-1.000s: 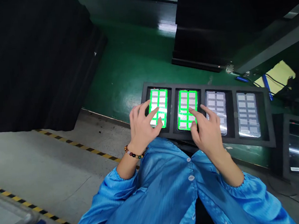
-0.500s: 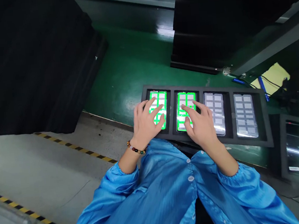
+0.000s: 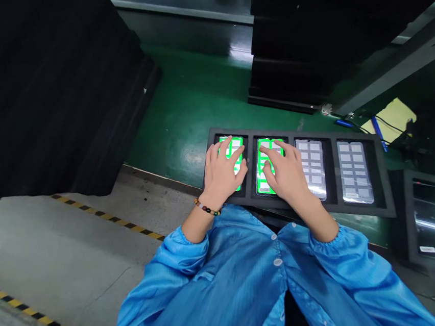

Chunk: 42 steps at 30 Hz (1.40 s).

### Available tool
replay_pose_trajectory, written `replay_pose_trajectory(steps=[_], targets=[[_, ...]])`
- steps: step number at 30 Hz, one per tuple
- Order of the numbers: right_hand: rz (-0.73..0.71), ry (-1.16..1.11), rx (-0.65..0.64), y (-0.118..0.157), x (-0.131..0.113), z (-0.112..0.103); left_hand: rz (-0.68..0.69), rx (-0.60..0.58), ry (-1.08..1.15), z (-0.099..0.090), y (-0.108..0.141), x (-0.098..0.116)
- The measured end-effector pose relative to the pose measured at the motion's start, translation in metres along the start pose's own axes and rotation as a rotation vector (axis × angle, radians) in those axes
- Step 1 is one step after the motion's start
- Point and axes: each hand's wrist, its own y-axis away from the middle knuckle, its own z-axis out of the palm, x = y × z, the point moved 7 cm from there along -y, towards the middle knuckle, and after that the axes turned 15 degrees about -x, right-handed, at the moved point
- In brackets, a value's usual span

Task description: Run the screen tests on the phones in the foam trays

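Note:
A dark foam tray (image 3: 332,172) lies along the front edge of the green table, with several phones in its slots. My left hand (image 3: 225,170) is over the leftmost phone (image 3: 234,143), fingers spread, covering part of its green and white screen. Over the second phone (image 3: 262,184), also lit green and white, is my right hand (image 3: 285,169) with its fingers apart. Neither hand holds anything. The third phone (image 3: 313,161) and the fourth phone (image 3: 353,170) show pale grids without green.
Black curtains hang at the left (image 3: 42,98) and upper right (image 3: 297,32). A second tray (image 3: 411,216) with a dark-screened device stands at the right. Behind the first tray are a yellow sheet (image 3: 399,114), a blue pen-like object (image 3: 378,132) and cables.
My left hand has shifted right across the leftmost phone. My right hand has moved slightly left over the second phone. The view has shifted a little.

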Motion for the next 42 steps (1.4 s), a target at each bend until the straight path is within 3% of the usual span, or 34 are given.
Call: replay_pose_trajectory(steps=[6,9,14,19,23,29,37,39,42], targets=[[0.149,0.030,0.060,0.024,0.026,-0.020,-0.189,0.083,-0.004,-0.010,0.013,-0.038],[0.176,0.025,0.068,0.029,0.030,-0.021,-0.224,0.098,0.020,-0.009,0.014,-0.044],[0.137,-0.033,0.064,0.020,0.027,-0.013,-0.207,0.104,0.066,-0.008,0.014,-0.040],[0.014,-0.049,-0.011,0.005,0.010,-0.001,-0.086,0.095,0.100,-0.008,0.013,-0.038],[-0.009,-0.050,-0.042,0.004,0.007,-0.002,-0.084,0.104,0.131,-0.008,0.013,-0.041],[0.133,0.000,0.015,0.039,0.027,-0.016,-0.115,0.121,0.160,-0.008,0.012,-0.045],[0.094,-0.044,-0.022,0.094,-0.004,-0.016,-0.127,0.132,0.190,-0.007,0.011,-0.050],[0.110,-0.103,0.043,0.099,0.008,-0.025,-0.138,0.128,0.230,-0.006,0.011,-0.052],[0.193,-0.124,0.147,0.092,0.045,-0.041,-0.127,0.114,0.269,-0.005,0.009,-0.053]])
